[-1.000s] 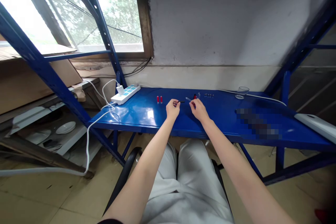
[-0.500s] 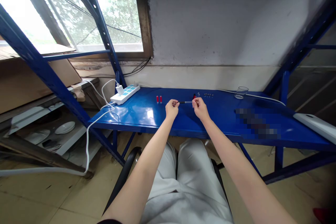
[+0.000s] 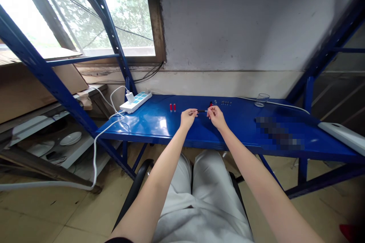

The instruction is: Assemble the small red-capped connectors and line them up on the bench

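Above the middle of the blue table, my left hand (image 3: 188,117) is closed on one end of a thin, pen-like rod (image 3: 201,111). The rod's visible stretch is mostly black, with a short clear section at its right end. That clear end runs into the fingertips of my right hand (image 3: 216,116), which pinch it. Both hands hold the rod level, a small gap apart. Just beyond my right fingers is a small red and black piece (image 3: 211,103), partly hidden by the hand. Two short red cylinders (image 3: 172,108) stand to the left of my left hand.
Several small metallic pieces (image 3: 226,103) line up behind my right hand. A clear glass dish (image 3: 261,100) stands at the back right, near a white cable. A white power strip (image 3: 137,102) lies at the left end of the blue table (image 3: 148,125). One dark item at right is blurred out.
My hands have come slightly closer together, the left moving right. Less of the rod's clear section shows between them now.
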A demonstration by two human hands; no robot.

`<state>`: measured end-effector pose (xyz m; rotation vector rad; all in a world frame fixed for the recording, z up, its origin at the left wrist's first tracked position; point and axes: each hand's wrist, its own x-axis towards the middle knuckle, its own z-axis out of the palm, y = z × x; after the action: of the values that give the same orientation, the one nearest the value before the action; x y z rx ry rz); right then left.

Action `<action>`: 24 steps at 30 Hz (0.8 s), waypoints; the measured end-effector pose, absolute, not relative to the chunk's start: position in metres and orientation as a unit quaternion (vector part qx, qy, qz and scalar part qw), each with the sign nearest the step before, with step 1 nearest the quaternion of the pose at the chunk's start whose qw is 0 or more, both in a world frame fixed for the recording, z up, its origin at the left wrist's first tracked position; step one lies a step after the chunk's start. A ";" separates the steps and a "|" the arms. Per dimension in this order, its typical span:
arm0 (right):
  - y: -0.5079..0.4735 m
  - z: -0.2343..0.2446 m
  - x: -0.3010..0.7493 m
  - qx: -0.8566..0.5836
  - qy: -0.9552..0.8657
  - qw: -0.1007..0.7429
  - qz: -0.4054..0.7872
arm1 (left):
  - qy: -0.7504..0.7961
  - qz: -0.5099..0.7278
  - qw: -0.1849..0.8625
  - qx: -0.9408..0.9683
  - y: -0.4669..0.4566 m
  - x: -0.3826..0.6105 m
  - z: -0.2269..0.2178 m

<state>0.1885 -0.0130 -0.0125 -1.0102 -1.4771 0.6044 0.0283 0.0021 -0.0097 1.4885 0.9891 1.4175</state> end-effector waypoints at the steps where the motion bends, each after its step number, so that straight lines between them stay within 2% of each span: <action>1: -0.012 -0.013 0.189 -0.435 -0.633 0.587 0.259 | 0.384 0.561 0.428 0.595 0.001 0.029 -0.009; 8: -0.013 -0.015 0.190 -0.464 -0.643 0.567 0.225 | 0.347 0.552 0.475 0.591 -0.004 0.032 -0.003; 24: -0.018 -0.016 0.192 -0.483 -0.678 0.530 0.163 | 0.323 0.534 0.482 0.616 -0.001 0.033 -0.011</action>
<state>0.1923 -0.0175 -0.0157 -1.1525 -1.6191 0.3891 0.0329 -0.0012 -0.0107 1.5009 0.7870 1.3015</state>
